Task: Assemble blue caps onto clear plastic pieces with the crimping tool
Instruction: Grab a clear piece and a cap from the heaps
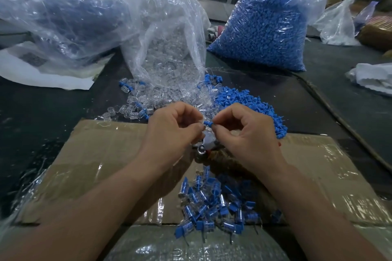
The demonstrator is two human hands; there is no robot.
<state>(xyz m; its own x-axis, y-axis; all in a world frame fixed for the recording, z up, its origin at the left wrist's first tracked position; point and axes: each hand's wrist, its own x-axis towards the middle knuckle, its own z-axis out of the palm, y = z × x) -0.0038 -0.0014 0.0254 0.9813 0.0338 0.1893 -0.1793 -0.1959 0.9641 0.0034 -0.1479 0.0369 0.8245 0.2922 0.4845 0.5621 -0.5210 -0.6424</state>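
My left hand point(174, 127) pinches a small clear plastic piece point(203, 128) at its fingertips. My right hand point(244, 129) pinches a blue cap point(207, 123) and holds it against that piece, the two hands meeting above the cardboard. Just below the fingertips sits the crimping tool point(206, 144), a small grey metal fixture, partly hidden by my hands. Loose clear pieces point(135, 110) spill from an open bag behind my left hand. Loose blue caps point(254, 104) lie heaped behind my right hand. Assembled pieces point(214, 203) are piled between my forearms.
A flattened, taped cardboard box point(101, 154) covers the dark table point(42, 108). Behind stand a clear bag of clear pieces point(169, 44), a big bag of blue caps point(265, 27) and a large crumpled bag point(63, 10) at left. White cloth point(373, 78) lies at right.
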